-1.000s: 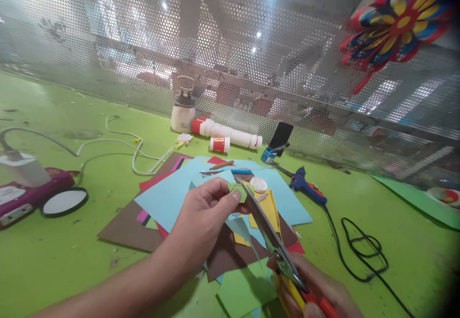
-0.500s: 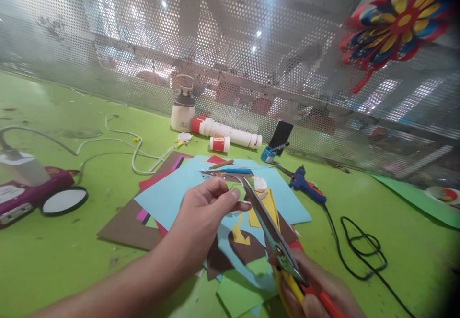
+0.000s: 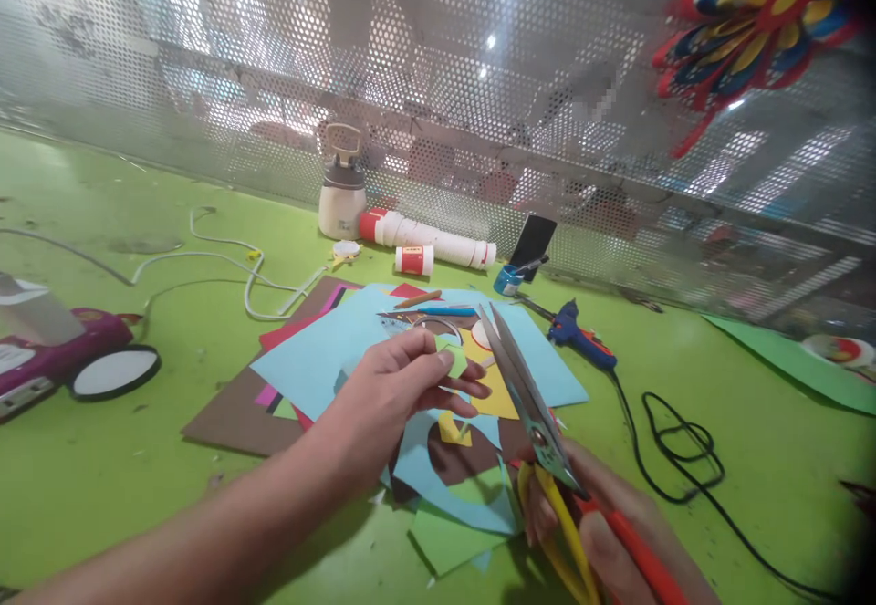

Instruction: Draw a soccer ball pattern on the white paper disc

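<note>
Between the thumb and fingers of my left hand [image 3: 403, 377] is a small light-green paper piece [image 3: 454, 359]. My right hand [image 3: 616, 514] grips scissors [image 3: 540, 432] with one yellow and one red handle, the blades slightly parted and pointing up and away, just right of the green piece. Under both hands lies a pile of coloured paper: a light-blue sheet [image 3: 301, 354], a brown sheet [image 3: 233, 418], a yellow piece [image 3: 489, 391] and a cut light-blue piece [image 3: 438, 491] with a curved edge. A blue pen [image 3: 448, 311] rests on the pile.
Behind the pile are a pump bottle [image 3: 342, 203], a long white roll [image 3: 431, 238], a red-and-white cup [image 3: 414, 261] and a phone [image 3: 534, 247]. A glue gun [image 3: 581, 336] with a black cord lies right. On the left are a purple power strip [image 3: 88, 340] and a white cable [image 3: 250, 290].
The scissor blades have moved away from the green piece and parted slightly. My left hand's lower fingers have spread, and more of the green piece shows. The view has shifted a little.
</note>
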### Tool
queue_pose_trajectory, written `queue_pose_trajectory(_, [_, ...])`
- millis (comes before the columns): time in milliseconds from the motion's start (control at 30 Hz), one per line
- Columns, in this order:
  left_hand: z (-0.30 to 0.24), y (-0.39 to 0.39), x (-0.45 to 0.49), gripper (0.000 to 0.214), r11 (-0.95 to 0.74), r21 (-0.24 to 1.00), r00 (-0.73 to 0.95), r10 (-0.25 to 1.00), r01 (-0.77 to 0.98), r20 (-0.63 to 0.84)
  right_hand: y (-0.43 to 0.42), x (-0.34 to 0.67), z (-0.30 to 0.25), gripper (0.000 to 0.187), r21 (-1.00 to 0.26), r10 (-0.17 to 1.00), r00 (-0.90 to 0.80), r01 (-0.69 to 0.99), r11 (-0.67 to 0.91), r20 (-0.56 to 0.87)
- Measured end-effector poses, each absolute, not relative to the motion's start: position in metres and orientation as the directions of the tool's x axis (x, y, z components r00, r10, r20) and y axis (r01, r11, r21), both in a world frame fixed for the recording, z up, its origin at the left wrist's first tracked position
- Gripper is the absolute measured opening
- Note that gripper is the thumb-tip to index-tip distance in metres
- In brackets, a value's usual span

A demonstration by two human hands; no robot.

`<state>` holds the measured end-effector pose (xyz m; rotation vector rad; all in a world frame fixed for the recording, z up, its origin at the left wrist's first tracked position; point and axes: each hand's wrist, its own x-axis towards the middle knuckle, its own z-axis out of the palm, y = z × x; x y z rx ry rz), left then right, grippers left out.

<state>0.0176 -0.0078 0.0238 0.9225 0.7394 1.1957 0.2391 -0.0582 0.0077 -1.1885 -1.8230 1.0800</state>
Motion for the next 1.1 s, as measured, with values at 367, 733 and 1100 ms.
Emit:
queue_pose_trajectory(367, [0.021, -0.009, 0.019, 0.024, 0.200, 0.962, 0.505, 0.859, -0.188, -0.079, -0.049, 0.239, 0.013, 0.037, -0.942, 0.991, -0.129, 0.328, 0.076, 0.036])
queue_pose_trajectory(733, [0.024, -0.014, 0.019, 0.012, 0.142, 0.985, 0.685, 0.709, 0.094, -0.168, -0.042, 0.221, 0.044, 0.032, -0.909, 0.936, -0.334, 0.345, 0.232, 0.112])
queue_pose_trajectory(1100, [0.019, -0.015, 0.020, 0.007, 0.212, 0.976, 0.701, 0.691, 0.040, -0.178, -0.032, 0.212, 0.035, 0.032, -0.945, 0.923, -0.369, 0.249, 0.212, 0.110])
